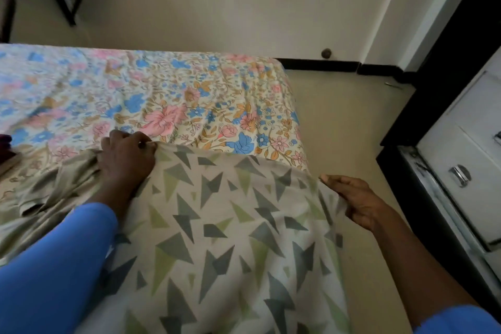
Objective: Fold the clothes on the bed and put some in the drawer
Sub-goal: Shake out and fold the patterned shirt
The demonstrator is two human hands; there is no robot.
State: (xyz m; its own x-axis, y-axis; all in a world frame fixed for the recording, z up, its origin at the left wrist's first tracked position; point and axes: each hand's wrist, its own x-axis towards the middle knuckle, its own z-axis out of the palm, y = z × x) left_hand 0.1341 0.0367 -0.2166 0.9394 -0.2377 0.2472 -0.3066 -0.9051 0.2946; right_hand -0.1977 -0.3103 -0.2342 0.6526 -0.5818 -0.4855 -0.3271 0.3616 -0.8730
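Pale printed cloth (pixel 217 225), one piece, thin and soft, was scattered with grey and green triangles. It was stretched between both hands, with its upper edge lying over the near corner of the bed (pixel 189 95) and the rest hanging toward the person.

Left hand (pixel 127 160): fingers curled, pinching the cloth's upper left corner against the mattress. Right hand (pixel 355 200): thumb out along the upper right corner, gripping that edge, with the fingers partly hidden behind the fabric. There were two blue sleeves.

The one bedsheet was floral in pink, blue and tan, and creased.

Left of the left hand lay one olive garment (pixel 54 187), crumpled and matte. Further left was one dark maroon item (pixel 5 139), cut off by the frame.

Right of the right hand, well apart, stood white drawer fronts (pixel 466 160), flat and rectangular. One shiny metal handle (pixel 459 175) was clear. A second was barely in view.
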